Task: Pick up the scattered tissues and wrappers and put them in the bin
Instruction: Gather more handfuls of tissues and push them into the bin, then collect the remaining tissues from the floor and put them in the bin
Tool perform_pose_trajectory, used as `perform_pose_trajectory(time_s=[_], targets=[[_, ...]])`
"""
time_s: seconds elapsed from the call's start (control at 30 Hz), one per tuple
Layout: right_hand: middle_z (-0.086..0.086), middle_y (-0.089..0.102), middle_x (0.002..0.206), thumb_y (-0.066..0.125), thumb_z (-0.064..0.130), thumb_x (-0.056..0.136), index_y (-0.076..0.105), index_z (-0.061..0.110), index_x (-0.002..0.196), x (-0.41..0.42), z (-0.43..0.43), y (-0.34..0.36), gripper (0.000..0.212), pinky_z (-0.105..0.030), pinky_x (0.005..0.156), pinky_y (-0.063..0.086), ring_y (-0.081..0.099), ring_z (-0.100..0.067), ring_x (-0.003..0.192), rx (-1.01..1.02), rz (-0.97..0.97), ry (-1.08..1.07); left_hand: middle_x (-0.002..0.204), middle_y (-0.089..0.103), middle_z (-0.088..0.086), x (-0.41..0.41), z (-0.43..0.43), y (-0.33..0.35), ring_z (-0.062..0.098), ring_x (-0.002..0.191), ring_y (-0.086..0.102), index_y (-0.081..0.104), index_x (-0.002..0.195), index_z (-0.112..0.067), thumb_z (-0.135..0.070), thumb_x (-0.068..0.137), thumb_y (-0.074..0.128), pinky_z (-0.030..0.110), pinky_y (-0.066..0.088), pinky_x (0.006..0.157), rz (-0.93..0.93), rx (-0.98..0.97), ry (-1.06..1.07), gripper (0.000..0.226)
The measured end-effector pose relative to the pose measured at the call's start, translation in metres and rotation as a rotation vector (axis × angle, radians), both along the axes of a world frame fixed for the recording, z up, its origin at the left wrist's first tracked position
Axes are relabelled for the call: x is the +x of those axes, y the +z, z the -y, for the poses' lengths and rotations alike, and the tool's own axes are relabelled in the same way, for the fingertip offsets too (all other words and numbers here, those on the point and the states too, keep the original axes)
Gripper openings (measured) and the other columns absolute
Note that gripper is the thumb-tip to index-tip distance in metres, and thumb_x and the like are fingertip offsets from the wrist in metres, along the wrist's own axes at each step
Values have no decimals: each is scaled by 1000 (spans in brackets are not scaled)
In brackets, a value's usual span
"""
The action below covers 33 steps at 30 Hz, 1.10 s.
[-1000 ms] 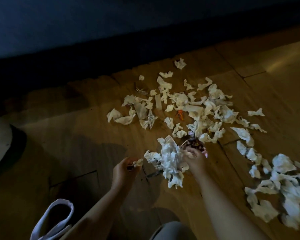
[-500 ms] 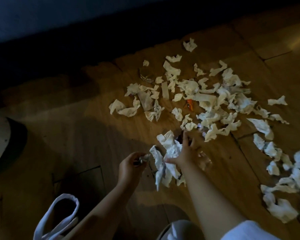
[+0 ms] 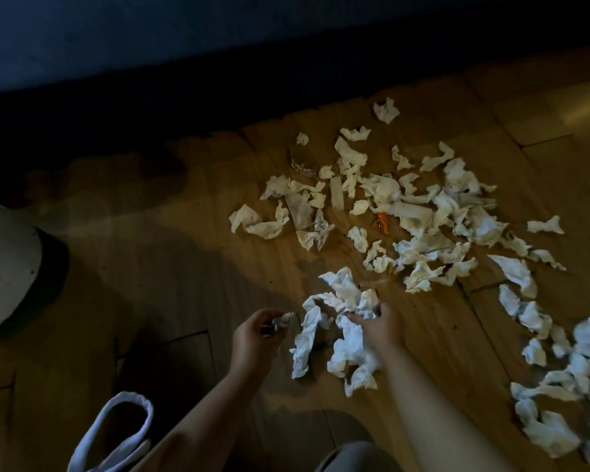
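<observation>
Several crumpled white tissues (image 3: 419, 212) lie scattered across the wooden floor, with an orange wrapper (image 3: 382, 223) among them and a clear wrapper (image 3: 302, 165) at the far left of the heap. My right hand (image 3: 377, 327) grips a big bunch of white tissues (image 3: 346, 328) just above the floor. My left hand (image 3: 258, 335) pinches a small tissue scrap (image 3: 283, 320) beside that bunch. A white bin (image 3: 4, 267) stands at the left edge, only partly in view.
More tissues (image 3: 573, 376) are piled at the right edge. A white-edged bag opening (image 3: 116, 434) sits at the bottom left near my left forearm. A dark wall base runs along the far side of the floor.
My right hand has closed round the bunch of tissues and drawn it back toward me. My left hand holds its scrap in nearly the same place.
</observation>
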State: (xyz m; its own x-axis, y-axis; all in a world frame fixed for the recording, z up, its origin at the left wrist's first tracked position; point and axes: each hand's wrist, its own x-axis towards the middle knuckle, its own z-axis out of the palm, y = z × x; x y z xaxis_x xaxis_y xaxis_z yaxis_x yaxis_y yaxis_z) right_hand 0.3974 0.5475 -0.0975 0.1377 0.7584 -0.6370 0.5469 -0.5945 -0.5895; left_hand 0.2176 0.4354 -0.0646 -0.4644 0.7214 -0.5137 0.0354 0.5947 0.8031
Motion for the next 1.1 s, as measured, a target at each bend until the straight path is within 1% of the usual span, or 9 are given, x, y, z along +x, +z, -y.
perform_pose_trajectory(time_s=[0.2,0.3,0.37,0.43,0.63,0.7,0.8,0.93,1.1], targets=[[-17,51,134,80,26,70,45,2,131,-6,1,48,74,-39,96,42,48,-34,121,-138,-169,-49,82,68,4,-6,2,32,13,61,59,67,94,-17,0,80,68,17,44,45,64,71,68,22],[-14,59,116,82,30,65,50,4,126,-22,7,73,74,-38,86,51,56,-29,104,-123,-247,-41,74,66,4,-17,12,53,11,54,56,68,88,-18,2,78,69,19,43,44,55,131,109,23],[-13,60,115,82,33,65,50,8,125,-40,13,97,73,-47,93,50,57,-34,110,-113,-294,-11,75,66,5,-28,23,73,8,54,57,68,90,-15,2,78,69,18,46,45,44,171,143,21],[-14,60,121,80,32,68,49,10,129,-64,20,122,72,-45,98,47,54,-35,116,-92,-344,37,77,66,3,-43,36,95,7,58,60,66,93,-14,3,78,68,16,49,47,32,210,184,23],[-5,57,128,77,34,72,50,15,125,-170,58,191,62,-42,93,47,52,-32,120,4,-461,234,97,68,1,-114,78,154,16,87,66,65,96,-25,-7,79,70,27,58,70,-30,332,335,25],[-4,59,126,76,34,73,52,16,122,-210,72,210,57,-42,89,48,55,-32,116,25,-505,306,95,67,-4,-149,95,174,12,89,65,65,93,-27,-9,79,69,20,55,67,-71,386,373,24],[-3,63,113,76,33,73,55,18,120,-279,94,241,54,-44,83,52,60,-29,102,31,-551,427,92,69,1,-212,123,200,16,85,66,67,93,-23,-7,78,70,24,55,69,-98,468,463,22],[-10,68,112,79,23,71,59,18,117,-381,115,275,50,-53,92,51,64,-31,102,-5,-679,561,86,67,4,-298,151,229,14,79,63,65,104,-6,-5,80,70,21,53,68,-208,496,643,25],[-13,67,113,76,16,74,59,15,121,-499,135,299,50,-47,92,52,65,-31,102,-79,-773,624,80,65,-1,-381,166,241,6,68,62,65,102,-9,-10,84,67,12,51,50,-218,501,741,18]])
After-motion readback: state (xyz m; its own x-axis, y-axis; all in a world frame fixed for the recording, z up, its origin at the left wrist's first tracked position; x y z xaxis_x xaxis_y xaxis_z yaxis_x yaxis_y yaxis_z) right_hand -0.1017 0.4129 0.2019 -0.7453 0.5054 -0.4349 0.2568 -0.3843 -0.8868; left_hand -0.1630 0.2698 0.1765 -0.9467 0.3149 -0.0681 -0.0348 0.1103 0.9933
